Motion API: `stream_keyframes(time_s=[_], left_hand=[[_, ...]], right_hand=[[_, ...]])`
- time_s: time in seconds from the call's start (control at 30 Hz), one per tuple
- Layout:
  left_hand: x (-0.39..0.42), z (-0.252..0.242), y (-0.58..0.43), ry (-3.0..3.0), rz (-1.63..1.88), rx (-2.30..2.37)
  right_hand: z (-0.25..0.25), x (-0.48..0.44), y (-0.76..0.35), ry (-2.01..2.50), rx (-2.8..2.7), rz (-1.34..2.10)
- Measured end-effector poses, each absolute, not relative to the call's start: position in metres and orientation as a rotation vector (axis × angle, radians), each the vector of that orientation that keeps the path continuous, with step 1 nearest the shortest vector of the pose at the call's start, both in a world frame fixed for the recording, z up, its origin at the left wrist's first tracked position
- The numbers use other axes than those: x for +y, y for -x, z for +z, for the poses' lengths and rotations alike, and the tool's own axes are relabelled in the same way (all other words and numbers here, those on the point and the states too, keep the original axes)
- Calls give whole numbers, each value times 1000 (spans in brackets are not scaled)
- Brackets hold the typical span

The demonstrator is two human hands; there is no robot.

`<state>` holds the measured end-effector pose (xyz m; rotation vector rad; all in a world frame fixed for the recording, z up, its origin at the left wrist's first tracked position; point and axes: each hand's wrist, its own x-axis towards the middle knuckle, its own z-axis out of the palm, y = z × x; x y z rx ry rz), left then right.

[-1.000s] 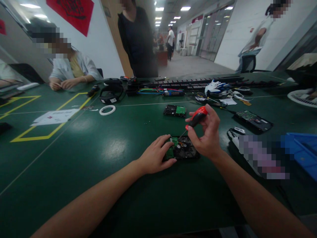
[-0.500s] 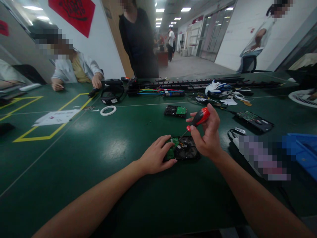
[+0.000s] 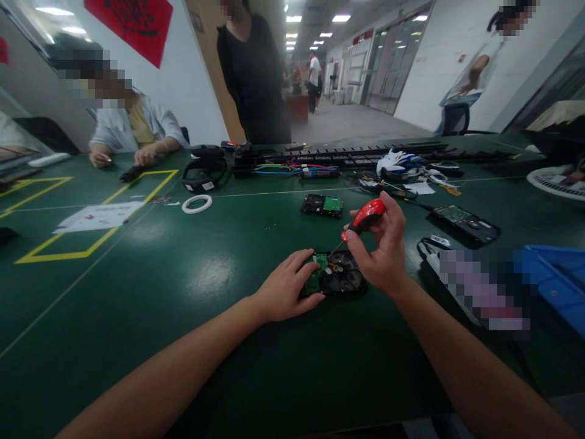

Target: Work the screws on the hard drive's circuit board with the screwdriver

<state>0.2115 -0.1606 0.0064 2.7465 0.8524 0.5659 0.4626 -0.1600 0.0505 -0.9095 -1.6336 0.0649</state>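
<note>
A hard drive point(image 3: 345, 277) lies on the green table, its circuit board and black casing facing up. My left hand point(image 3: 289, 285) grips the drive's left end, fingers over the green board and thumb along the near edge. In my right hand point(image 3: 382, 247) is a red and black screwdriver point(image 3: 368, 213), held at a slant with fingers around the handle. Its thin shaft points down and left to the circuit board; whether the tip sits in a screw is too small to tell. Beyond it lies a second hard drive point(image 3: 322, 205).
At the right are another hard drive point(image 3: 465, 223) with a cable, a blurred pouch-like item point(image 3: 479, 292) and a blue bin point(image 3: 555, 283). A white ring point(image 3: 197, 204) and paper sheet point(image 3: 98, 217) lie left. Gloves point(image 3: 398, 163) and wired strips lie farther back. A co-worker point(image 3: 137, 131) sits across.
The screwdriver handle has turned in my right hand, showing more red. My left hand stays on the drive. The seated co-worker's hand and a dark object have moved left.
</note>
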Motion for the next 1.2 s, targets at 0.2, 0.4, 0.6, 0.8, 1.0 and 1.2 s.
stream_keyframes(time_s=[0.2,0.4,0.6,0.8,1.0,1.2], left_hand=[[-160,6,-212,-2738,571,854],[-159,4,-212,-2736,555,865],[-160,5,-212,-2751,564,854],[-161,6,-212,-2755,569,858],[-159,5,-212,-2747,555,867],[-159,6,-211,-2748,547,863]], right_hand=[[53,-162,-461,948,-1613,-25],[52,-163,-463,955,-1634,-58],[50,-160,-463,963,-1616,-88],[47,-156,-466,971,-1620,-165],[53,-162,-465,966,-1685,26],[49,-159,-463,967,-1610,-153]])
